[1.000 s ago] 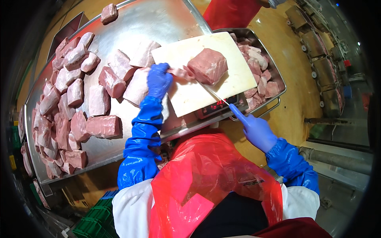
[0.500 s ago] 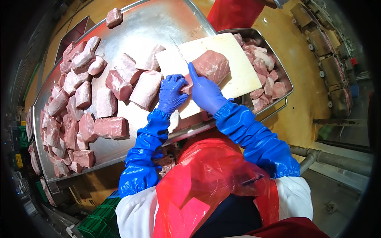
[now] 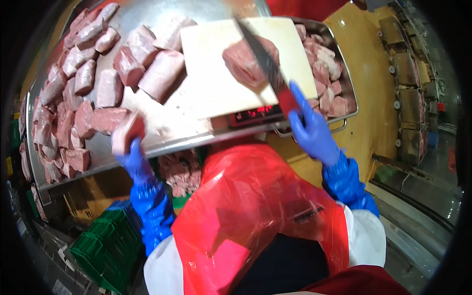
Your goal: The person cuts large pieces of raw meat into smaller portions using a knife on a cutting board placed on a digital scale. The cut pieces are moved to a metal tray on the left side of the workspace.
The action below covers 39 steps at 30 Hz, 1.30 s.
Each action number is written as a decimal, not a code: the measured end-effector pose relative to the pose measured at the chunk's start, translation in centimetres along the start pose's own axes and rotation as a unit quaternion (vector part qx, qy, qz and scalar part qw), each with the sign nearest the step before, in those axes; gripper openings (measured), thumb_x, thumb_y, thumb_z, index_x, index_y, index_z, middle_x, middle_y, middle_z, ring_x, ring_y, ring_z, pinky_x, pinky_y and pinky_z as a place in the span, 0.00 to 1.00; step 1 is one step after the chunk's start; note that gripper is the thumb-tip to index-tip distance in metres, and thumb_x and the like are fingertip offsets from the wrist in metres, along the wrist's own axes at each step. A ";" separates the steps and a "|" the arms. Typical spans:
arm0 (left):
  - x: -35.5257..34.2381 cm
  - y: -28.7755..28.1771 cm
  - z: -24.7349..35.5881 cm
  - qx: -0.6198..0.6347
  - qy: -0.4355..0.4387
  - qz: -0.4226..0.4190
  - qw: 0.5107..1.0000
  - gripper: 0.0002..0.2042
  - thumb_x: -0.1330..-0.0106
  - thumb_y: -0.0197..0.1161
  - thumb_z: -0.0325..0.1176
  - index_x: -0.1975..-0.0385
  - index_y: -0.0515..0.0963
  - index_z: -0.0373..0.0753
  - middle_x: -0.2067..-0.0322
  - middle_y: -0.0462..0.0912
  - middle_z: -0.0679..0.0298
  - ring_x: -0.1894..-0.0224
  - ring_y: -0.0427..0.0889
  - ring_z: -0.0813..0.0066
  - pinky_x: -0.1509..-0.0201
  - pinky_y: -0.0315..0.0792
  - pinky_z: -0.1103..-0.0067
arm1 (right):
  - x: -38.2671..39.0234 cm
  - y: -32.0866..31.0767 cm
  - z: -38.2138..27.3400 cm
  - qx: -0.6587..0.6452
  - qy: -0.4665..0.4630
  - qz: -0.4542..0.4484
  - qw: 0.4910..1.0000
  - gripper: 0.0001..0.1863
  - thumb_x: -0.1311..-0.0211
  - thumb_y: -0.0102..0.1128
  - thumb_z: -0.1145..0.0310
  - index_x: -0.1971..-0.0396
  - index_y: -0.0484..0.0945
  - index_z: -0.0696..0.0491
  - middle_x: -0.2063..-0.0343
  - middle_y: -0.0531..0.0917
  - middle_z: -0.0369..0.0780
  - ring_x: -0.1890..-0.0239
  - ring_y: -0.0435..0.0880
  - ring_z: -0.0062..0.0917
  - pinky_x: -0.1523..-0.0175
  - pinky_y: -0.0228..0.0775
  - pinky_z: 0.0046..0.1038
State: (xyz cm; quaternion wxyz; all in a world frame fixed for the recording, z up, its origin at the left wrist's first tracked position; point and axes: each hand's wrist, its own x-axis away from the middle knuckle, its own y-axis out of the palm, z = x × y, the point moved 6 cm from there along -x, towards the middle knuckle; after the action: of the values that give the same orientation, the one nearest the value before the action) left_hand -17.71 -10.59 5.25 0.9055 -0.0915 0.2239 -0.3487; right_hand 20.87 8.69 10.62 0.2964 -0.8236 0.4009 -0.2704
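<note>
My left hand (image 3: 137, 162) is closed on a cut piece of pink meat (image 3: 126, 132) at the metal table's front edge, blurred by motion. My right hand (image 3: 314, 135) grips a knife (image 3: 288, 101) by its red handle, its blade raised across the view over a meat chunk (image 3: 238, 64) on the white cutting board (image 3: 201, 78). Under the board's front edge sits a scale (image 3: 242, 116) with a red display. Many pale pink meat pieces (image 3: 160, 73) lie on the table left of the board.
A steel tub of meat chunks (image 3: 337, 105) is right of the board. Below the table's edge is a bin of meat scraps (image 3: 177, 174); green crates (image 3: 101, 246) stand lower left. Another person in a red apron (image 3: 309, 9) stands across the table. Wheeled steel carts (image 3: 410, 118) line the right.
My left hand has moved left and down off the board with a piece of meat. My right hand has drawn back to the right with the knife, turning its blade.
</note>
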 end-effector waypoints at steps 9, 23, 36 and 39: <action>8.1 8.8 -1.3 -0.177 -0.069 -0.044 0.981 0.21 0.36 0.63 0.26 0.42 0.76 0.33 0.43 0.77 0.51 0.37 0.74 0.56 0.32 0.66 0.66 | -7.2 -1.1 8.7 -0.390 -0.007 0.061 0.919 0.39 0.31 0.54 0.75 0.23 0.51 0.46 0.68 0.80 0.35 0.75 0.76 0.13 0.73 0.71 0.18; 0.1 22.7 1.7 0.049 -0.048 0.013 0.998 0.16 0.28 0.58 0.30 0.44 0.76 0.34 0.45 0.77 0.51 0.43 0.78 0.59 0.40 0.71 0.68 | -10.5 1.1 7.3 -0.399 -0.067 -0.036 0.914 0.35 0.27 0.53 0.72 0.24 0.54 0.52 0.70 0.78 0.32 0.74 0.72 0.12 0.68 0.70 0.19; -0.6 21.3 8.3 0.012 0.118 0.047 0.992 0.07 0.37 0.68 0.26 0.60 0.83 0.39 0.62 0.83 0.63 0.59 0.80 0.71 0.53 0.73 0.75 | -11.2 2.4 4.2 -0.205 -0.144 -0.014 0.968 0.36 0.30 0.56 0.68 0.24 0.56 0.41 0.77 0.83 0.40 0.74 0.76 0.16 0.64 0.74 0.28; -1.0 20.2 7.6 0.014 0.099 0.067 0.993 0.07 0.37 0.68 0.26 0.60 0.84 0.40 0.61 0.83 0.64 0.59 0.79 0.72 0.54 0.72 0.76 | -10.0 0.8 4.8 -0.242 -0.162 0.002 0.957 0.36 0.30 0.56 0.70 0.24 0.57 0.41 0.74 0.82 0.38 0.72 0.74 0.15 0.62 0.74 0.26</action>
State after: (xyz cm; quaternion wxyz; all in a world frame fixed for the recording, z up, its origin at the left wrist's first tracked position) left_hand -2.93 5.12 5.80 0.9015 -0.0286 0.3130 -0.2975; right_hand 18.43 17.85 4.71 0.1497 -0.9024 0.4030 -0.0278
